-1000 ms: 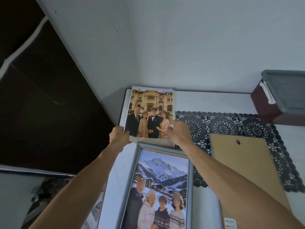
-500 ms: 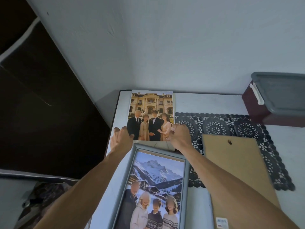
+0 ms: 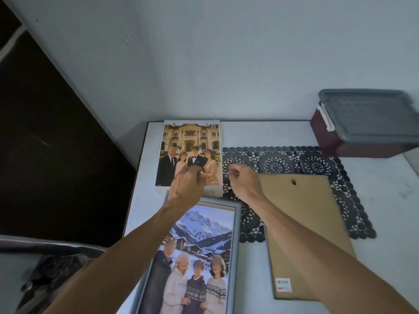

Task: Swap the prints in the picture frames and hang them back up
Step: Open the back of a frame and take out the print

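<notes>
The mansion print [image 3: 190,143] lies flat at the table's back left corner, with a pale sheet's edge [image 3: 214,191] showing under it. My left hand [image 3: 186,188] hovers over its lower edge, fingers loosely curled, gripping nothing. My right hand [image 3: 243,181] is just right of the print's lower right corner, also loosely curled and empty. Nearer to me lies the grey picture frame [image 3: 237,223] with the snowy mountain print [image 3: 201,225] in it. The frame's brown backing board [image 3: 301,223] lies to the right, its hanger hole at the far end.
A black lace mat [image 3: 276,162] lies under the backing board on the white table [image 3: 260,132]. At the back right stands a maroon box with a grey lid [image 3: 367,116]. The wall runs along the table's far edge, and a dark drop borders its left edge.
Both hands lowered the mansion print from a tilted hold onto the table and let it go. My left hand has moved right, over the print's lower edge.
</notes>
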`<state>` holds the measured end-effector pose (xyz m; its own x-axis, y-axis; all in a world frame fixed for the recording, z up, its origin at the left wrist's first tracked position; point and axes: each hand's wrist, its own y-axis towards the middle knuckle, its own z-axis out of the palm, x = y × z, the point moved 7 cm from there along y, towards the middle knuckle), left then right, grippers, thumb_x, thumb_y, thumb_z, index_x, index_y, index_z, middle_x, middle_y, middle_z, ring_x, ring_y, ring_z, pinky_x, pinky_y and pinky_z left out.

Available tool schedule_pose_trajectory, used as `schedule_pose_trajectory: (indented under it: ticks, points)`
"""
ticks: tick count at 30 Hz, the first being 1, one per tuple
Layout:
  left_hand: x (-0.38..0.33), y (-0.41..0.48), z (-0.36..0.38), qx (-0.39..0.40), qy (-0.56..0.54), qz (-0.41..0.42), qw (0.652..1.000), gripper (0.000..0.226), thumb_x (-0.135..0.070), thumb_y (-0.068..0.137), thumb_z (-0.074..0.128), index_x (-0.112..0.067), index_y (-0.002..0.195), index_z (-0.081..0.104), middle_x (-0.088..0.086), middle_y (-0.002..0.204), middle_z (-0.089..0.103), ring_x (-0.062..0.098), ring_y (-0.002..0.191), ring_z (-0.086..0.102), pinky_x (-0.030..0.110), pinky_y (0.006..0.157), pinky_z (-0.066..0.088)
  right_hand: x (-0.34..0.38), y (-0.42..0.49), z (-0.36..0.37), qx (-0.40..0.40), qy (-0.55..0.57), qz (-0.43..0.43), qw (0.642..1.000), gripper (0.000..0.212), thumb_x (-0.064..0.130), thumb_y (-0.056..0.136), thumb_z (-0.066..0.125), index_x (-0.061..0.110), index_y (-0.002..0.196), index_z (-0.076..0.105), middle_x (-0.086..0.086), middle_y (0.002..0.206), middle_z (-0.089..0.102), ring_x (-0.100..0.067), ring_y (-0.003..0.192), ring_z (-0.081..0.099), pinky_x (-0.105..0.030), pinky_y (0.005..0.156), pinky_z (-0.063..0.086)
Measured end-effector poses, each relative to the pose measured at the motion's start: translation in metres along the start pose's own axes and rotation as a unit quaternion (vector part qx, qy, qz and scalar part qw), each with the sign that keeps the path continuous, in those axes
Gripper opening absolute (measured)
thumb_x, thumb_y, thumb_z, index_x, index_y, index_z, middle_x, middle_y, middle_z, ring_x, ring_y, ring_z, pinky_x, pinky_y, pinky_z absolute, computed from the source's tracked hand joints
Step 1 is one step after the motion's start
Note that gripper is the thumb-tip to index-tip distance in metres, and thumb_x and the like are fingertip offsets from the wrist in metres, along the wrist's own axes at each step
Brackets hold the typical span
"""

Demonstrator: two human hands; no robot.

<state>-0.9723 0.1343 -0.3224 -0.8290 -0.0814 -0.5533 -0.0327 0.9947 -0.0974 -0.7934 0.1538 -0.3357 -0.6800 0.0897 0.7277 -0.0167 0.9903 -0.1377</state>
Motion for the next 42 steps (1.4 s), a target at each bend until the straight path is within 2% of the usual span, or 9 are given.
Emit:
schedule_pose_trajectory:
  ticks: [10,13,16,20,22,29,34,37,42]
  points:
    - [-0.097,-0.03,0.075,0.052,-0.026,0.017,0.998,0.02,-0.021,0.099,0.048,-0.012,0.106,0.064,0.008,0.102,0.065,0.025,0.09,0.061,0.042,0.083,0.052,-0.055,-0.04,-0.068,-0.022,-0.005,-0.043,0.999,0.019,0.011,0.098,0.054,0.01,0.106,0.072,-0.003,0.1,0.074,-0.011,0.076,0.066,-0.022,0.071,0.056]
    - [-0.12,-0.043,0.093,0.047,0.018,0.031,0.998,0.023,-0.023,0.098,0.048,-0.011,0.109,0.064,0.009,0.11,0.062,0.03,0.097,0.061,0.04,0.084,0.05,-0.085,-0.052,-0.093,-0.032,-0.022,-0.031,0.999,0.022,0.011,0.098,0.054,0.01,0.108,0.073,0.0,0.105,0.074,-0.008,0.083,0.067,-0.009,0.069,0.049]
    - [-0.145,-0.055,0.114,0.047,0.045,0.038,0.997,0.027,-0.022,0.098,0.048,-0.011,0.117,0.063,0.012,0.116,0.06,0.033,0.104,0.06,0.041,0.088,0.048,-0.113,-0.061,-0.118,-0.039,-0.034,-0.017,0.999,0.024,0.013,0.098,0.054,0.012,0.112,0.073,0.001,0.108,0.074,-0.01,0.087,0.068,-0.013,0.074,0.048]
    - [-0.166,-0.064,0.136,0.04,0.03,-0.032,0.998,0.034,-0.018,0.098,0.044,-0.011,0.13,0.053,0.014,0.129,0.051,0.036,0.112,0.054,0.044,0.094,0.043,-0.146,-0.071,-0.145,-0.042,-0.055,-0.008,0.998,0.022,0.006,0.094,0.054,0.011,0.099,0.075,0.0,0.089,0.074,-0.01,0.071,0.064,-0.012,0.061,0.043]
    - [-0.169,-0.068,0.141,0.017,0.034,-0.079,0.996,0.038,-0.017,0.098,0.043,-0.012,0.135,0.046,0.017,0.132,0.044,0.038,0.117,0.047,0.045,0.094,0.04,-0.158,-0.075,-0.158,-0.047,-0.06,-0.011,0.997,0.02,0.002,0.092,0.055,0.01,0.09,0.074,-0.001,0.08,0.072,-0.013,0.066,0.063,-0.022,0.061,0.05]
    - [-0.154,-0.085,0.15,-0.006,0.036,-0.199,0.979,0.033,-0.021,0.098,0.042,-0.003,0.125,0.046,0.021,0.126,0.048,0.04,0.113,0.05,0.046,0.093,0.039,-0.195,-0.085,-0.176,-0.045,-0.082,-0.009,0.996,0.021,0.001,0.09,0.055,0.009,0.08,0.071,-0.001,0.075,0.068,-0.015,0.065,0.063,-0.038,0.063,0.056]
    - [-0.14,-0.079,0.148,-0.003,-0.022,-0.237,0.971,0.029,-0.017,0.093,0.047,-0.008,0.116,0.062,0.015,0.114,0.061,0.036,0.107,0.056,0.041,0.089,0.046,-0.188,-0.086,-0.172,-0.029,-0.105,-0.013,0.994,0.017,0.008,0.093,0.059,0.012,0.09,0.075,-0.001,0.086,0.072,-0.014,0.071,0.065,-0.032,0.069,0.058]
    - [-0.135,-0.08,0.146,-0.004,-0.095,-0.247,0.964,0.024,-0.017,0.091,0.046,-0.01,0.097,0.068,0.011,0.092,0.063,0.034,0.092,0.058,0.037,0.077,0.05,-0.185,-0.088,-0.169,-0.029,-0.118,-0.015,0.993,0.016,0.012,0.093,0.059,0.016,0.092,0.075,0.001,0.088,0.072,-0.014,0.071,0.066,-0.028,0.067,0.056]
    - [-0.136,-0.083,0.146,-0.002,-0.231,-0.269,0.935,0.026,-0.018,0.092,0.044,-0.015,0.066,0.047,0.0,0.058,0.037,0.021,0.057,0.033,0.031,0.055,0.029,-0.183,-0.089,-0.165,-0.041,-0.122,-0.008,0.992,0.014,0.014,0.092,0.062,0.02,0.094,0.074,0.0,0.092,0.071,-0.016,0.073,0.066,-0.035,0.069,0.059]
